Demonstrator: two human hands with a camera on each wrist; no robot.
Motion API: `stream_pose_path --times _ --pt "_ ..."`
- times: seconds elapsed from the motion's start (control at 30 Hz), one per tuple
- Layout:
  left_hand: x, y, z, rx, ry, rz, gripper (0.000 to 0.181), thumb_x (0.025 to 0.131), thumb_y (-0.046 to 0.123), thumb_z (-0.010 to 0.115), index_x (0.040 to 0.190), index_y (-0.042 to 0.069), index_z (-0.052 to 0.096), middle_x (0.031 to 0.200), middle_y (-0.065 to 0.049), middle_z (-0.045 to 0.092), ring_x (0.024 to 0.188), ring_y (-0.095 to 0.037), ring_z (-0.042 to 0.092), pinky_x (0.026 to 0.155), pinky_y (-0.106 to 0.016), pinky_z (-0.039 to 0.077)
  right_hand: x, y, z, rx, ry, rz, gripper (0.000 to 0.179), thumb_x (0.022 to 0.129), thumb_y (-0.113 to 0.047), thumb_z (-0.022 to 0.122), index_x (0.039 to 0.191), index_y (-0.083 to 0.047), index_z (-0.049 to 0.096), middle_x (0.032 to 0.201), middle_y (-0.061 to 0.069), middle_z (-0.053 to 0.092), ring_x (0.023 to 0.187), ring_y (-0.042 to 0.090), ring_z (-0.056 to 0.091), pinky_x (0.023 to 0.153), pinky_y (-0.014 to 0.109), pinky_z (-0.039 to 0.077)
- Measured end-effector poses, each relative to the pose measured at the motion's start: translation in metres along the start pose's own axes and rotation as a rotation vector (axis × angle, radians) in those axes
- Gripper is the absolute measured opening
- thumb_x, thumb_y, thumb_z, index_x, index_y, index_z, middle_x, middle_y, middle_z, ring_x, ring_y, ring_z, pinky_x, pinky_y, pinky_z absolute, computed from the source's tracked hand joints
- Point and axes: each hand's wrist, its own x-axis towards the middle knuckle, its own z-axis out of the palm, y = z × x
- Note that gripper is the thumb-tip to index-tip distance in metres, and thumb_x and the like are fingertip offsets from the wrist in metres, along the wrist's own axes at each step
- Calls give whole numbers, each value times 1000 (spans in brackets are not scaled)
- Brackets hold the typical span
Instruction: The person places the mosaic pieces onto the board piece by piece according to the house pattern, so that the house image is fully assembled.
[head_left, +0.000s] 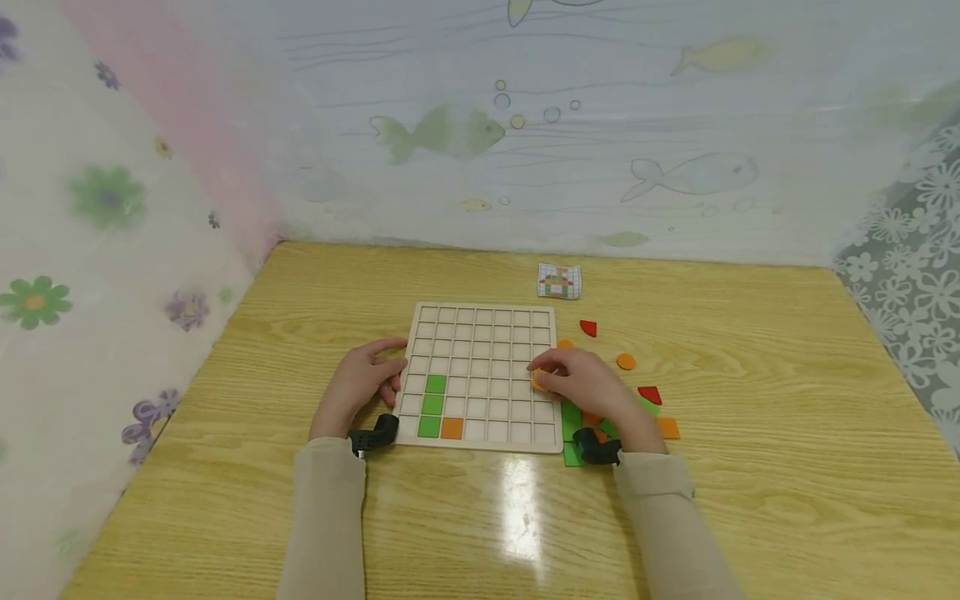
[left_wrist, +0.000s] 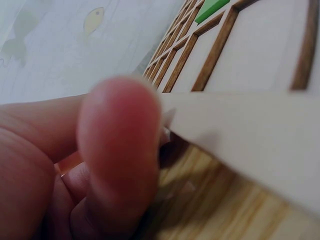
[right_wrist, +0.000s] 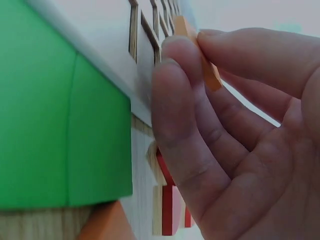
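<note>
A pale wooden grid board (head_left: 480,447) lies on the table, with a column of green square tiles (head_left: 432,405) and one orange square tile (head_left: 452,428) in its lower left cells. At the board's left edge rests my left hand (head_left: 358,382); its thumb (left_wrist: 120,150) is right against the side in the left wrist view, the other fingers bent behind it. Over the right part of the grid, my right hand (head_left: 581,383) pinches an orange tile (right_wrist: 211,75) between thumb and fingers. That tile is seen nearly edge-on and is tilted above the cells.
Loose green tiles (head_left: 572,421) and orange pieces (head_left: 669,428) lie right of the board, partly under my right wrist. Red quarter-round pieces (head_left: 588,328) and an orange disc (head_left: 626,362) lie farther out. A small printed pattern card (head_left: 559,282) sits behind the board, before the patterned wall.
</note>
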Motion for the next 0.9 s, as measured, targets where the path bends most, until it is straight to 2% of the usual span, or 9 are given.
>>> stream_pose_path --times 0.17,0.43,0.67,0.9 --pt "0 -1 -1 -15 2 3 38 89 27 56 126 24 49 66 -14 58 48 -27 56 61 -35 50 1 -6 3 14 -51 15 16 87 -23 58 102 -19 64 86 -5 60 70 12 57 69 30 46" --pt "1 -2 0 -18 -4 9 39 88 28 57 126 25 50 67 -14 58 49 -29 57 64 -34 49 0 -12 9 37 -99 -14 16 88 -20 57 102 -20 64 85 -4 59 70 12 58 68 30 46" --pt "1 -2 1 -23 2 10 38 88 27 57 126 24 50 66 -14 58 48 -27 56 60 -35 50 4 -25 24 -76 -82 -110 16 87 -19 57 100 -22 65 85 -10 58 73 10 52 67 27 44" --pt "1 -1 1 -27 -2 11 38 88 26 56 126 23 50 65 -13 57 47 -26 56 59 -35 50 5 -34 33 -109 -91 -128 18 86 -16 57 101 -21 65 84 -12 57 74 7 52 69 27 43"
